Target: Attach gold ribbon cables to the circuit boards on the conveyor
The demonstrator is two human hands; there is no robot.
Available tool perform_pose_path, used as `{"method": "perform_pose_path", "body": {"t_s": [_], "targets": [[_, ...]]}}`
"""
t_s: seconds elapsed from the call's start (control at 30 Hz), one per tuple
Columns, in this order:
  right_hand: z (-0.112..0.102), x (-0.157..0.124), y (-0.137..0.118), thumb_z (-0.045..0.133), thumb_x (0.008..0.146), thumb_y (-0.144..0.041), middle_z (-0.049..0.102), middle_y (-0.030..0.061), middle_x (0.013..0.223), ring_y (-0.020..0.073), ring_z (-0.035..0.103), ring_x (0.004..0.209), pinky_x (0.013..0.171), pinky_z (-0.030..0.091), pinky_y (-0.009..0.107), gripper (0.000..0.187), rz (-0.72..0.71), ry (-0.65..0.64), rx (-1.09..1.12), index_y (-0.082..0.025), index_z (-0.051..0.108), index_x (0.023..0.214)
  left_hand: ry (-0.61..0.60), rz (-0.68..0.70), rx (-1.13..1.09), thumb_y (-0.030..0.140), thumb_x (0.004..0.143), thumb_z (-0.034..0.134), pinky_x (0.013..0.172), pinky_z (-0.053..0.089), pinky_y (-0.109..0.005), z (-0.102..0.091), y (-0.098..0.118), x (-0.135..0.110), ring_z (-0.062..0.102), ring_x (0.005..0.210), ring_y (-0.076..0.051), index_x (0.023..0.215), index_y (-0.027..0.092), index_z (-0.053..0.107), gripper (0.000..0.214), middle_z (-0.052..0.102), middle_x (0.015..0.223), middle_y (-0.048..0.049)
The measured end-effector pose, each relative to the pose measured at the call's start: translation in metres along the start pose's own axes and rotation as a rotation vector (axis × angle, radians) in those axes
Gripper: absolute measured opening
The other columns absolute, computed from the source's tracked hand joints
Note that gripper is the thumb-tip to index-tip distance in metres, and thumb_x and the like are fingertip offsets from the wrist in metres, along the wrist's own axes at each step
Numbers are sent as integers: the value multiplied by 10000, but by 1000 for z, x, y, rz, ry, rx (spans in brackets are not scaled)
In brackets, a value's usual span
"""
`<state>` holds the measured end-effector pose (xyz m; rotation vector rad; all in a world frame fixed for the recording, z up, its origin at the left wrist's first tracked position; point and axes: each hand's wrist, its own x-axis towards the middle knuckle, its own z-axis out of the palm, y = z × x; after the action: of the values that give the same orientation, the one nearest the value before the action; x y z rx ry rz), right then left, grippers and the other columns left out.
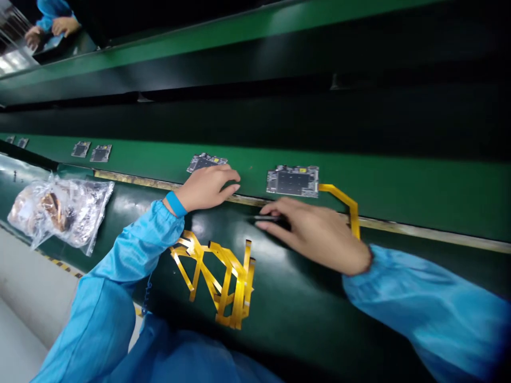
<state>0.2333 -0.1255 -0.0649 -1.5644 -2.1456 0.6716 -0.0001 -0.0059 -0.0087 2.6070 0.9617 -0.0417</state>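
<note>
My left hand (209, 189), with a blue wrist strap (175, 204), reaches over a circuit board (204, 160) and hides its lower part. Its thumb and forefinger are apart; whether the hidden fingers touch the board I cannot tell. Between the thumb and fingers of my right hand (315, 231) is a slim dark tool, apparently tweezers (275, 218), blurred at the tip. Just beyond that hand lies another circuit board (293, 181), with a yellow flex cable (339, 196) running from its right edge. Below my hands is a loose pile of yellow flex cables (229, 282).
More circuit boards (100, 153) lie along the green belt (419, 197) to the left. A clear plastic bag (64, 210) sits on the bench at the left. A raised green shelf (239, 58) crosses behind. Another person's hands (64, 25) show at the far upper left.
</note>
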Motion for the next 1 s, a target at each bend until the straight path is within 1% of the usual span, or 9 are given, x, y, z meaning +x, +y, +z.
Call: {"method": "perform_pose_path", "body": {"t_s": [0.07,0.13,0.3,0.37,0.47,0.7,0.8,0.93,1.0], "targets": [[15,-1,-24,626,976,-443,795,72,1027,254,744,808,640,476,350,234,-128,-78,-6,-263,744,1070,3,-38,22,293,1050,507,920,551,-366,-3,-8,-14,716,1080,-254,1204,172,721,291,738,1192,-106],[28,0,-44,651,976,-387,792,42,1008,219,744,784,614,444,326,177,-193,-144,-35,-276,759,1063,1,-62,33,289,1044,511,901,550,-359,-4,-12,-28,719,1057,-247,1182,180,724,276,741,1175,-101],[46,4,-75,754,932,-348,783,33,970,202,731,735,562,359,323,116,-191,-254,-131,-247,774,985,-31,-73,-9,291,1047,514,873,554,-338,1,-9,-53,726,1022,-231,1166,191,729,265,748,1140,-88],[46,4,-78,768,924,-316,776,18,912,196,724,714,552,346,322,77,-169,-288,-85,-243,763,902,-35,-66,-49,286,1040,533,883,556,-340,4,-5,-59,728,1027,-230,1166,187,732,255,751,1141,-93],[42,3,-77,739,951,-323,773,2,862,186,718,711,570,380,308,115,-143,-284,82,-260,763,857,-40,-34,-152,269,1021,565,887,551,-335,7,-1,-68,725,1015,-222,1116,186,742,217,764,1102,-86],[34,4,-66,622,1007,-495,797,47,886,197,736,773,661,511,297,340,-92,-199,514,-264,816,851,-128,34,-484,262,980,624,751,511,-262,5,3,-81,689,810,-152,995,174,756,159,732,956,-56],[32,8,-65,613,1001,-531,781,61,863,195,716,748,646,516,299,379,-63,-163,580,-243,809,853,-163,69,-566,249,958,646,730,502,-242,3,6,-82,658,760,-131,949,167,752,134,715,919,-48],[29,11,-67,597,1004,-488,738,60,819,182,674,699,607,497,293,355,-40,-127,607,-227,779,847,-196,76,-543,189,920,641,677,458,-225,5,9,-80,617,719,-115,880,174,727,96,693,861,-24],[29,11,-69,591,1003,-489,722,57,809,180,658,687,592,490,293,356,-30,-101,615,-226,761,836,-181,61,-541,152,898,624,657,438,-225,7,10,-79,596,698,-112,834,175,706,106,676,819,-13]]}}
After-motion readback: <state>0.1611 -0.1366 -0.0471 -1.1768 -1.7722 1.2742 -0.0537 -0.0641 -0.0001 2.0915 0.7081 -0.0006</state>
